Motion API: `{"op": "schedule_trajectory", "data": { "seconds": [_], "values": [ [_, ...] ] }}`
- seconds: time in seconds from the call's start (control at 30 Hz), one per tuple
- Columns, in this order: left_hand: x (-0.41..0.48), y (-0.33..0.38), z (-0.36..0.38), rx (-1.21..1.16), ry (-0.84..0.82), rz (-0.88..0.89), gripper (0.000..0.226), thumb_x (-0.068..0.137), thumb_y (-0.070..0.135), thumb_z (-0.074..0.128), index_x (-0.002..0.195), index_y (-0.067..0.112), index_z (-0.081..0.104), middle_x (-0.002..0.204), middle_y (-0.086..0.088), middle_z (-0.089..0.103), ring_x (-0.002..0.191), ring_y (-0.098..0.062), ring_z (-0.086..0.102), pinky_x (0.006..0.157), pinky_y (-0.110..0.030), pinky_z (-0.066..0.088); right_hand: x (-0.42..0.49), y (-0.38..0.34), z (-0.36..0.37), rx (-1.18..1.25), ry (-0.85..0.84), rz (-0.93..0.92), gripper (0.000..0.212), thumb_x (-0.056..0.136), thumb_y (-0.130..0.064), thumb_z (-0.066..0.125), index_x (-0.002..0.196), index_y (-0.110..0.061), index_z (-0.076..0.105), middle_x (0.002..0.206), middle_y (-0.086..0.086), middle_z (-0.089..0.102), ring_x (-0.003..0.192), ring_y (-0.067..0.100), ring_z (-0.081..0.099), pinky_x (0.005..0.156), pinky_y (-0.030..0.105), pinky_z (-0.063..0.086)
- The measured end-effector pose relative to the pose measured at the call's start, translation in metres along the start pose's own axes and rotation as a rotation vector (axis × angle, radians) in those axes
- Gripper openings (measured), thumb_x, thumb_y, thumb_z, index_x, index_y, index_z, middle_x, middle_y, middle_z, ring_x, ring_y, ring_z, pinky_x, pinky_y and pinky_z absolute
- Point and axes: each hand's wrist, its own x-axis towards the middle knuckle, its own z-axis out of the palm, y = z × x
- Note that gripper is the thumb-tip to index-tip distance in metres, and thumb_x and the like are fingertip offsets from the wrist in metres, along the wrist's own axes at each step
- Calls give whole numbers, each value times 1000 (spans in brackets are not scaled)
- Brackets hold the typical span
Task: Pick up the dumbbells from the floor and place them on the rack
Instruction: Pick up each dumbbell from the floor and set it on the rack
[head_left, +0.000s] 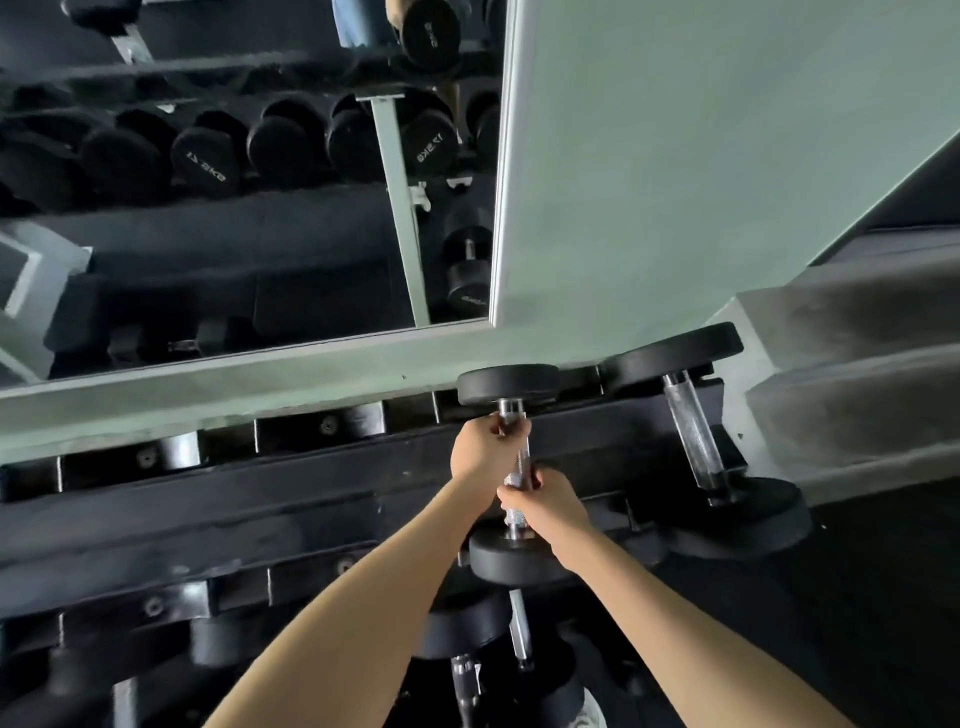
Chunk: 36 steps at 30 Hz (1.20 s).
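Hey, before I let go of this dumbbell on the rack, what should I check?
1. Grip: ok. The left hand and right hand both hold the dumbbell by its handle.
2. Far head over the back rail of the rack: ok.
3. Near head seated on the front rail: cannot tell.
4. Gap to the neighbouring dumbbell on the right: ok, they are apart.

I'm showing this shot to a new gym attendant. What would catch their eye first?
At centre, the left hand and right hand both grip the knurled handle of a black dumbbell at the top tier of the rack. Just to the right, a larger dumbbell sits at the rack's right end. The mirror at upper left reflects a row of racked dumbbells.
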Motion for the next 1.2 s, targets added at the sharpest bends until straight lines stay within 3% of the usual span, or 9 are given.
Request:
{"op": "schedule_trajectory", "data": {
  "seconds": [0.17,0.37,0.57,0.8,0.9,1.07,1.2],
  "values": [
    [2,-7,1,20,10,49,31,86,38,60,76,10,69,72,-6,65,70,-22,58,65,-29,45,0,-1,1,-49,-1,-23,48,51,-51,60,90,-24,64,80,0,74,79,22,71,79,45,59],
    [-7,-5,3,67,31,75,34,90,43,53,95,13,67,81,-1,64,76,-20,59,67,-29,46,-21,-12,-5,-283,56,-110,25,81,-42,57,94,-21,56,89,-2,67,86,22,65,70,31,45],
    [-31,-10,-2,27,111,-3,53,90,53,44,120,12,61,112,-3,69,106,-25,63,88,-35,47,-45,0,-10,-409,221,-236,44,86,-50,56,116,-18,54,108,0,69,102,25,65,74,30,41],
    [-112,-63,-29,-33,322,-32,43,94,46,45,112,11,62,111,-5,69,107,-27,62,88,-33,44,-119,48,-22,-377,416,-532,47,89,-42,60,126,-13,52,121,1,63,106,19,62,81,29,43],
    [-164,-110,-30,-79,383,-49,42,91,45,47,102,9,66,101,-6,71,100,-28,64,86,-35,46,-159,83,-18,-370,372,-606,43,89,-40,59,123,-14,55,119,-1,64,104,18,62,81,30,44],
    [-271,-211,-23,-164,488,-124,39,90,43,50,93,8,67,83,-6,70,88,-28,66,79,-35,48,-223,163,1,-487,155,-714,39,90,-41,58,121,-18,55,116,-4,64,100,15,62,80,29,44],
    [-351,-287,-14,-176,518,-230,34,89,42,50,76,13,61,78,-12,67,83,-31,63,76,-38,48,-260,226,30,-532,-4,-669,36,89,-40,59,120,-20,56,113,-6,64,98,15,62,82,30,47]
  ]
}}
